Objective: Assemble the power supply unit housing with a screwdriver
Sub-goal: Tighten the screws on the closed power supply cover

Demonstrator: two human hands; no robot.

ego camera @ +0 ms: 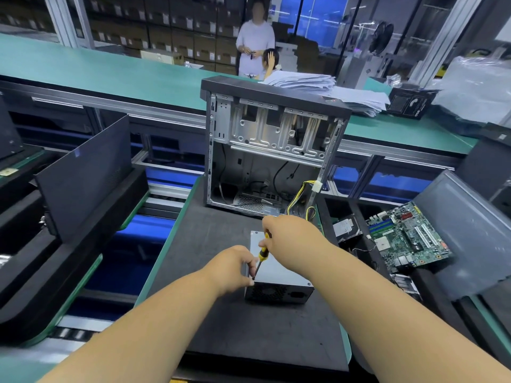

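Head cam has us right over the power supply unit, which sits on the dark mat just in front of the open PC case. We're driving a screw at the near-left top corner, so the trick here, we'd say, is keeping the screwdriver square to the screw and pressing down before turning, otherwise the tip probably cams out and chews the head. Our right hand is wrapped closed around the yellow-and-black handle. Our left hand is curled against the housing's left edge, fingertips pinching the shaft low by the tip to steady it. Can't actually make out the screw itself, it's too small.
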